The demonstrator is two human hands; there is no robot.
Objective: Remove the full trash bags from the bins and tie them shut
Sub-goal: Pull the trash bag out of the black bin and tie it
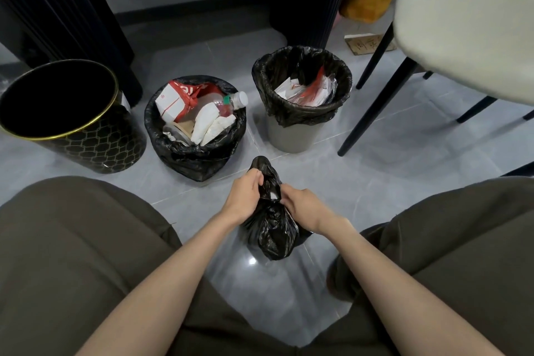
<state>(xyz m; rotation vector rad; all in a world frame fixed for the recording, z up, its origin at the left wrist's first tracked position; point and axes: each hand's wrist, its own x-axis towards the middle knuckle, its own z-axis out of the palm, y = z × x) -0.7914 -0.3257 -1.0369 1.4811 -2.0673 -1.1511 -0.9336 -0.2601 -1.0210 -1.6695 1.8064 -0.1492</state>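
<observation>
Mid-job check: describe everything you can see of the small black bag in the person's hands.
The small black bag is thin, glossy, crinkled plastic, and its lower body bulges. Its neck is gathered and twisted, with the loose end poking up past the fingers. The left hand grips the upper neck; the right hand grips it just below. The bag stands roughly upright over the grey tiled floor, close in front of the person; whether it rests there is unclear. No finished knot shows.

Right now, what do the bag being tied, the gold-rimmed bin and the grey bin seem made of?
Trash bag: thin glossy black plastic film, crinkled, catching highlights.
Gold-rimmed bin: probably metal, shiny gold rim and printed honeycomb lines; coated plastic possible.
Grey bin: matte, smooth, likely plastic.
</observation>
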